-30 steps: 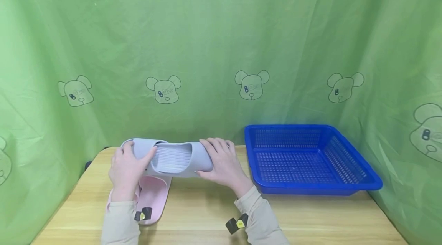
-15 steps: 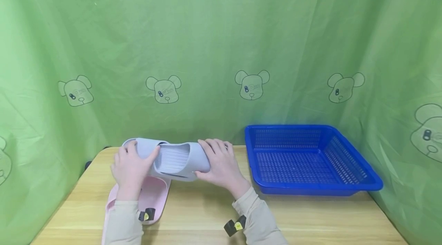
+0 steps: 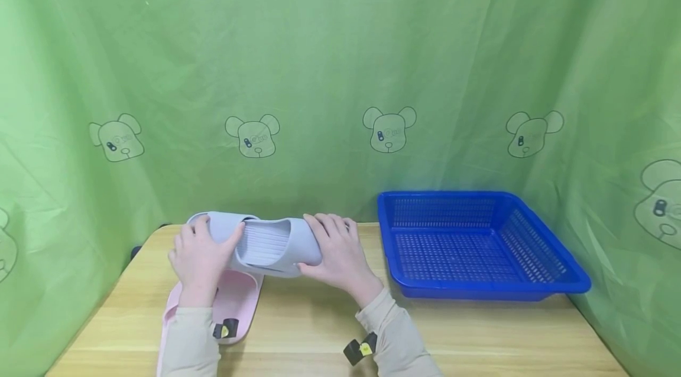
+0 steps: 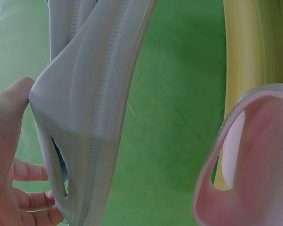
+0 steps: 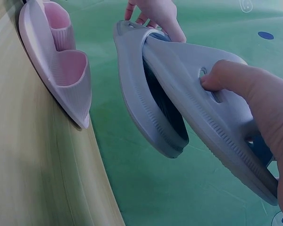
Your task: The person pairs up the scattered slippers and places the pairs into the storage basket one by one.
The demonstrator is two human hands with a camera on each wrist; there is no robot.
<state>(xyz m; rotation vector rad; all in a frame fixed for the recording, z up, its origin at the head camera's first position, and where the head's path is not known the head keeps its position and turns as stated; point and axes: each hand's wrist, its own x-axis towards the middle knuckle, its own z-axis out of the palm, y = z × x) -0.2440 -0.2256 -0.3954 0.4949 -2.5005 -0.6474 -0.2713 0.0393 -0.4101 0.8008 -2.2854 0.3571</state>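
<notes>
Two pale grey-blue slippers are held above the table, end to end and partly fitted into each other. My left hand (image 3: pixel 199 259) grips the left slipper (image 3: pixel 227 226), its thumb at the edge of the strap. The right slipper (image 3: pixel 305 240) is gripped by my right hand (image 3: pixel 343 256), with the fingers over the far side. In the right wrist view, my right thumb (image 5: pixel 231 77) presses at a slot in the strap. Below my left hand, pink slippers (image 3: pixel 242 300) lie on the table, partly hidden by my left forearm.
A blue plastic basket (image 3: pixel 492 287) with perforated walls stands at the right of the wooden table (image 3: pixel 298 330). Green curtain (image 3: pixel 319 70) with bear-head prints hangs behind and at both sides.
My left hand has shifted slightly right and my right hand slightly left, bringing the grey slippers a little closer together. More of the pink slippers shows beside my left forearm.
</notes>
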